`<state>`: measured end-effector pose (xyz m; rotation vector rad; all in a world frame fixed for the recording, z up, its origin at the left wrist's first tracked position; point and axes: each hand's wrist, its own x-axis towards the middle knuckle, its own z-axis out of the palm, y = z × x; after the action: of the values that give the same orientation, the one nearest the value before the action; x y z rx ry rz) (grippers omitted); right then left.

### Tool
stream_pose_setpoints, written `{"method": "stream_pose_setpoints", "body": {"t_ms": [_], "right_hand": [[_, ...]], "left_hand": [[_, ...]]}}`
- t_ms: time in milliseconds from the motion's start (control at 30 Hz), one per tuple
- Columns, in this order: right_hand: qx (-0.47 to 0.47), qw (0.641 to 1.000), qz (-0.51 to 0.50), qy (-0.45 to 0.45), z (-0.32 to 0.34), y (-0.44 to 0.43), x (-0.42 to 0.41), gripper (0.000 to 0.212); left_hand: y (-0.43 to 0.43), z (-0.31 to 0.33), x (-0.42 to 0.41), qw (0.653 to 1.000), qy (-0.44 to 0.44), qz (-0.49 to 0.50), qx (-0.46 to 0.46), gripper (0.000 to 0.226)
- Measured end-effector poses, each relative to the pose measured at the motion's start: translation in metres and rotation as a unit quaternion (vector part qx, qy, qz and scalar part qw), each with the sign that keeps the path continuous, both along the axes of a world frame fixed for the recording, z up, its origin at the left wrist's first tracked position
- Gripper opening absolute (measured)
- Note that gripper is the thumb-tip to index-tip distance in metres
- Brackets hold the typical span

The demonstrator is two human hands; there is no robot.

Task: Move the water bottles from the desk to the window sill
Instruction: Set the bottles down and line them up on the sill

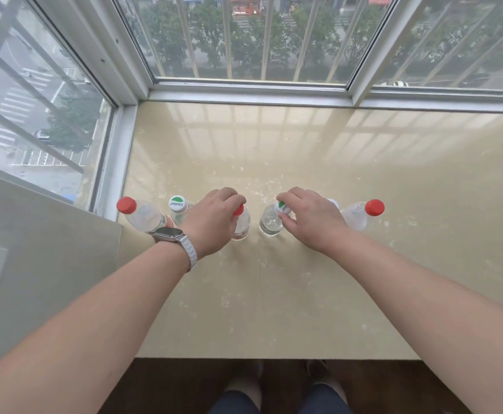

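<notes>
Bottles in a single row on the sill (274, 309), upright, clear, standing nearer the sill's front edge than the window frame (244, 92). From the left end of the row: red-capped bottle (142, 215) close to the sill's left edge; green-and-white-capped bottle (178, 206) just beside it, partly hidden behind the left wrist; red-capped bottle (240, 222) under the left hand (214, 218); green-and-white-capped bottle (271, 221) under the right hand (310, 221); white-capped bottle (333, 203), almost wholly hidden behind the right hand; red-capped bottle (362, 215) at the right end. Left hand closed around the cap and neck of its bottle, fingers curled over the top. Right hand pinching the cap of its bottle with thumb and fingertips. Watch (169, 236) with white band on left wrist. Both held bottles resting on the sill, a narrow gap between them.
</notes>
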<state>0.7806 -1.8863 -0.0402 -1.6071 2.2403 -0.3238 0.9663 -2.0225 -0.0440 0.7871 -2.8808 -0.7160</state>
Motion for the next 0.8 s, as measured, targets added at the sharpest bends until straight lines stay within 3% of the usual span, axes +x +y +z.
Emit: {"method": "stream_pose_setpoints", "body": {"t_ms": [367,633,800], "right_hand": [[0.008,0.999,0.021,-0.027,0.003,-0.003,-0.007,0.033],[0.010,0.995,-0.051,-0.086,-0.004,-0.002,-0.009,0.038],[0.008,0.989,-0.097,-0.110,-0.009,-0.002,-0.008,0.036]], "left_hand": [[-0.011,0.000,0.004,0.999,0.023,-0.044,-0.005,0.027],[0.001,-0.006,0.006,0.994,0.010,0.098,0.049,0.039],[0.000,-0.012,0.006,0.986,-0.004,0.147,0.078,0.031]]}}
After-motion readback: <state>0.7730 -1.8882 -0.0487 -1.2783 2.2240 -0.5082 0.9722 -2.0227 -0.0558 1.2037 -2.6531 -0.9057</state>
